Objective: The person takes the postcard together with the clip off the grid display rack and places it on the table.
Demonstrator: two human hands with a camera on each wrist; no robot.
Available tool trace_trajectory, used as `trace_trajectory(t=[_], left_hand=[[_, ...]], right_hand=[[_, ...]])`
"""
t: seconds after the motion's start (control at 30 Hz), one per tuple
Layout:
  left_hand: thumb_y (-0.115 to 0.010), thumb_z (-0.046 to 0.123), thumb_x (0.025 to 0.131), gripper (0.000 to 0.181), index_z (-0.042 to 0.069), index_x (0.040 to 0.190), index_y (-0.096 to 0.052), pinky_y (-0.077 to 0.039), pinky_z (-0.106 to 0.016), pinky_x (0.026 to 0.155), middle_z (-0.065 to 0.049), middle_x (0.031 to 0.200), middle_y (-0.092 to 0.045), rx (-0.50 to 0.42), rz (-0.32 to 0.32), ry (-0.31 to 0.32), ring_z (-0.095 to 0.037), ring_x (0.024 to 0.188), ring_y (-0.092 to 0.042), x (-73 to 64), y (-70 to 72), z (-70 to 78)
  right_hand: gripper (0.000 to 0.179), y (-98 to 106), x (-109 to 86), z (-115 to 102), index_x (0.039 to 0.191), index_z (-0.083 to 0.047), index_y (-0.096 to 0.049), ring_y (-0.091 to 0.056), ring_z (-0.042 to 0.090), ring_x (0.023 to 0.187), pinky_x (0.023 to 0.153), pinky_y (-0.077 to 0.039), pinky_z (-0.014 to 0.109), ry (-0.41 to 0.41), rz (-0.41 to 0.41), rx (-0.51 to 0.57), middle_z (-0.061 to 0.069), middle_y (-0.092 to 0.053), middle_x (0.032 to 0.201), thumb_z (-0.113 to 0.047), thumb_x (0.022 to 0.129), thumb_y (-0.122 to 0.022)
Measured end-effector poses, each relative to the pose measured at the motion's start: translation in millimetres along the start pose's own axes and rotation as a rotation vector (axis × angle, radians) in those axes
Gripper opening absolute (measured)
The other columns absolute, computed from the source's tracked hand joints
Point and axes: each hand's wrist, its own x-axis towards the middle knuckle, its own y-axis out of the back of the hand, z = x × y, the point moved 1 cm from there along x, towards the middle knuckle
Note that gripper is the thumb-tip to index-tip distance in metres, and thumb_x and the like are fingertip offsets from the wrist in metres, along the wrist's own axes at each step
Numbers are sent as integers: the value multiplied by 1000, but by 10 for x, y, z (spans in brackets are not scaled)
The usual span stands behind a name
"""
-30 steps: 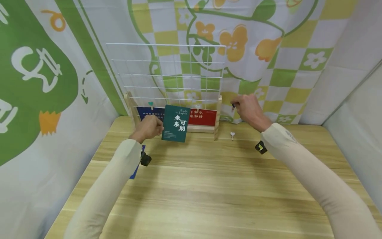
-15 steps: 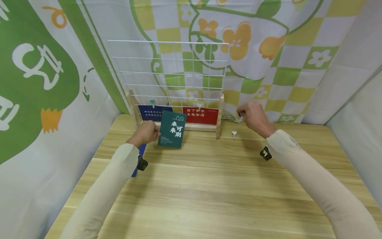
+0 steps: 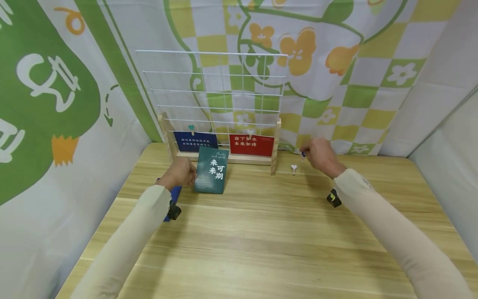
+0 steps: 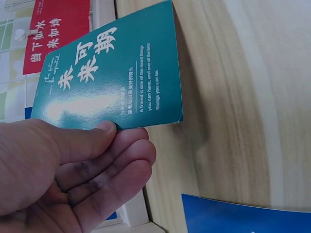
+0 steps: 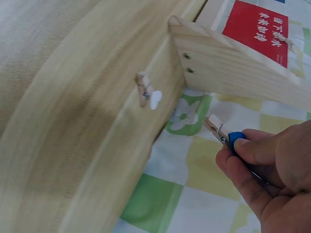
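Four cards (image 3: 210,170), four clips (image 5: 224,137)

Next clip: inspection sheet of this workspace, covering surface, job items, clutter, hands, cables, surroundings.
Surface: wooden table
Job's things: green card; blue-topped clothespin; grid rack bearing clipped blue card and clipped red card
Clutter: white-heart clothespin and loose blue card on the table
Hands: left hand pinches the green card's edge; right hand pinches the blue-topped clothespin
Cables: nothing seen
Surroundings: patterned fabric behind and to the left

Left wrist view, lower right: blue card (image 4: 248,217) cut off. Head view, centre: green card (image 3: 211,170), small print I cannot read.
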Motion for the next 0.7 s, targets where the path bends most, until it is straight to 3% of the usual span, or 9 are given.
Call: trace_trajectory(t=[0.3, 0.53, 0.7], left_hand=[[-58, 0, 93, 22, -4, 76, -72, -43, -20, 56, -15, 73, -72, -25, -93, 101, -10, 58, -57, -26, -34, -16], [-59, -2, 90, 23, -1, 70, -70, -42, -20, 55, -8, 65, -69, -19, -129, 67, -10, 56, -56, -67, -62, -47], [-59, -3, 91, 23, -3, 71, -70, -48, -20, 53, -10, 65, -69, -81, -176, 123, -13, 57, -62, -97, -65, -81]], right_hand=[[26, -97, -63, 102, 89, 1, -77, -71, 37, 86, 79, -56, 49, 38, 12, -23, 20, -75, 93, 12, 80, -55], [27, -192, -96, 154, 91, 1, -77, -71, 37, 90, 79, -57, 47, 34, -7, -22, 18, -75, 97, 12, 81, -55], [29, -236, -106, 175, 91, -1, -78, -71, 36, 88, 76, -57, 48, 23, -16, -30, 17, -75, 95, 11, 80, -54]])
